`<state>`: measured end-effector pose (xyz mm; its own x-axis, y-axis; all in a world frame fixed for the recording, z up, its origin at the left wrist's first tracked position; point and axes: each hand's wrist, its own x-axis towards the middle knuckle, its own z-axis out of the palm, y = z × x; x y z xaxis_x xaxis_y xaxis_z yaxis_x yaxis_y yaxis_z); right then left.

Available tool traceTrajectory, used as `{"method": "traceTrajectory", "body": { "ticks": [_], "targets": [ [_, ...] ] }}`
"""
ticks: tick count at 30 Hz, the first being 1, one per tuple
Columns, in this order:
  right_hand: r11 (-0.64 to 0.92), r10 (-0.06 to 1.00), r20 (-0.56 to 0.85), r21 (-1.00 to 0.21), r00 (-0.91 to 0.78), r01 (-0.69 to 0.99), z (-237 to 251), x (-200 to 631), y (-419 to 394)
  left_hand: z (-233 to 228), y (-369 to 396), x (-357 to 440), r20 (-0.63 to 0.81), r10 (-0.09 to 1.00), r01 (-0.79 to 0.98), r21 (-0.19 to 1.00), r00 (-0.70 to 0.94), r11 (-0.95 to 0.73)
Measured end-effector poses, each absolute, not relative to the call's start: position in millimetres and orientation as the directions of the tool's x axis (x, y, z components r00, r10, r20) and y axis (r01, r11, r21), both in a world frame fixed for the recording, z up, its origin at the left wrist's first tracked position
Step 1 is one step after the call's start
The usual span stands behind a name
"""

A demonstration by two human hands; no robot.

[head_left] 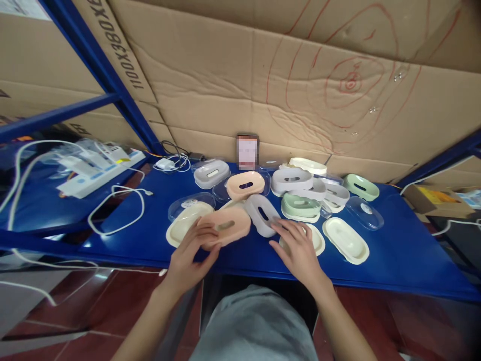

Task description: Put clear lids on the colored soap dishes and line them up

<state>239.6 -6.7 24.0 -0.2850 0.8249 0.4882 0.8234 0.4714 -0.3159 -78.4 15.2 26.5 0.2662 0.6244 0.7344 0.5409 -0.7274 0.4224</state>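
Observation:
My left hand grips the near left end of a peach oval plastic case with a slot in its middle, thumb on the near side. My right hand has its fingers apart, fingertips at the near right edge of a tilted grey slotted case. Under that hand lies a cream oval tray, partly covered. Another cream tray sits left of the peach case. A second peach case lies behind, near a clear lid.
Grey cases, a green case and a cream tray lie on the right of the blue table. A phone leans on the cardboard behind. A power strip and white cable are left.

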Motion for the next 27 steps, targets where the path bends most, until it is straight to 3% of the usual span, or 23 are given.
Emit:
{"method": "traceTrajectory", "body": {
  "ticks": [5, 12, 16, 19, 22, 27],
  "targets": [
    [0.443, 0.828, 0.494, -0.29, -0.264, 0.848, 20, 233, 0, 21, 45, -94, 0.753, 0.632, 0.712, 0.341, 0.184, -0.614],
    [0.44, 0.855, 0.405, -0.233, -0.325, 0.867, 28, 273, -27, 16, 89, -119, 0.586, 0.779, 0.785, 0.366, 0.223, -0.5],
    [0.336, 0.888, 0.395, -0.209, -0.236, 0.918, 20, 304, -50, 15, 73, -106, 0.669, 0.715, 0.81, 0.296, 0.202, -0.506],
    [0.27, 0.908, 0.381, -0.208, -0.176, 0.94, 11, 310, -64, 17, 53, -74, 0.678, 0.623, 0.732, 0.182, 0.39, -0.656],
    [0.257, 0.922, 0.347, -0.224, -0.17, 0.94, 6, 304, -78, 23, 47, -32, 0.531, 0.562, 0.625, 0.076, 0.634, -0.777],
    [0.267, 0.935, 0.312, -0.305, -0.169, 0.914, 2, 295, -99, 30, 60, 7, 0.48, 0.527, 0.573, 0.06, 0.701, -0.817]
  ]
}}
